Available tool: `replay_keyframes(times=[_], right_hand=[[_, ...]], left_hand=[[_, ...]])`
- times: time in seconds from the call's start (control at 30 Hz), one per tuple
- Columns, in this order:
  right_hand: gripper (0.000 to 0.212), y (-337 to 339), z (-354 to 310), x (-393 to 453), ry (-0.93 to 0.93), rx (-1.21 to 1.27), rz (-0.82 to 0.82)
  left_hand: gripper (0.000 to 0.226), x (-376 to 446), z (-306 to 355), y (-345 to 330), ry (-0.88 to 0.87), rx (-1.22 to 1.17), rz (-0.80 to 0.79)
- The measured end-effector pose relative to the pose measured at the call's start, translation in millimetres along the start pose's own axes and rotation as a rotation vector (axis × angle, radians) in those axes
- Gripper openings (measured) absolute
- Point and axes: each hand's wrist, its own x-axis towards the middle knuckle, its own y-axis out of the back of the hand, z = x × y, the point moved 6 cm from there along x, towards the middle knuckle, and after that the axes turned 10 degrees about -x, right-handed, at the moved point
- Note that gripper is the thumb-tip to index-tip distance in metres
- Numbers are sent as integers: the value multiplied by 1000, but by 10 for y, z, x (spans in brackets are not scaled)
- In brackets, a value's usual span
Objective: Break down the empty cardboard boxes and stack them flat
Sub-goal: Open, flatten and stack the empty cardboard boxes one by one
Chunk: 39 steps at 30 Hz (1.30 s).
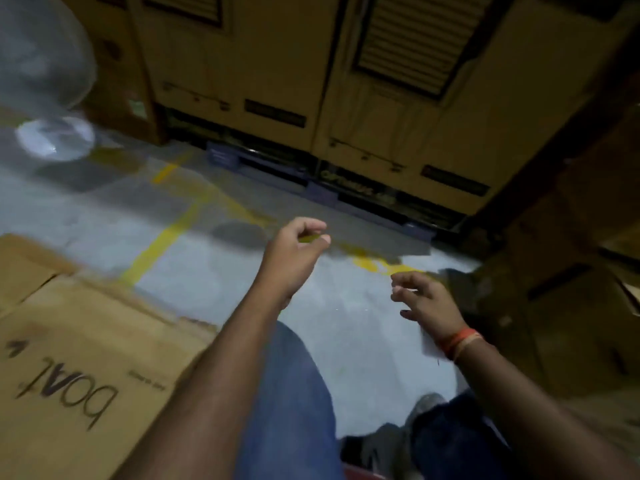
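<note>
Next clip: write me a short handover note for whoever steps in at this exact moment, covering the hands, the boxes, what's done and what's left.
Left hand: loosely curled in the air, holding nothing that can be made out.
Right hand: fingers spread, empty, reaching toward the dark cardboard at right.
Boxes: one flattened box printed "boat" lies on the floor at left. Tall cartons stand on a pallet ahead.
Done: at least that one box lies flat.
Left: probably the cardboard at right, whose state is too dark to judge.

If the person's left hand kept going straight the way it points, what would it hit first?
Probably the tall cardboard boxes on the pallet ahead; the left hand hangs over bare floor until then, though depth is unclear.
</note>
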Motion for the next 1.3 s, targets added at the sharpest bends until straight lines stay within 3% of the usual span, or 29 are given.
replay_keyframes(times=[0.1, 0.27, 0.5, 0.7, 0.93, 1.1, 1.2, 1.3], right_hand=[[17, 480, 531, -233, -59, 1, 145], [13, 740, 1245, -387, -294, 104, 269], [14, 849, 1359, -199, -272, 128, 331], [17, 1508, 1409, -322, -234, 165, 493], [22, 2437, 2177, -674, -476, 331, 984], [43, 2959, 2610, -833, -688, 510, 1282], [63, 3246, 2894, -808, -742, 570, 1396], [83, 3461, 3225, -669, -795, 661, 1396]], left_hand=[[12, -46, -302, -698, 123, -82, -142], [21, -51, -756, -1129, 256, 110, -235], [15, -46, -802, -1058, 215, 302, -251], [11, -70, -917, -1379, 236, 312, -295], [12, -164, -1185, -3254, 242, 220, -500], [11, -124, -1387, -4703, 176, 206, -613], [31, 22, -1439, -5446, 144, 178, -566], [52, 274, -1419, -6111, 83, 225, -528]])
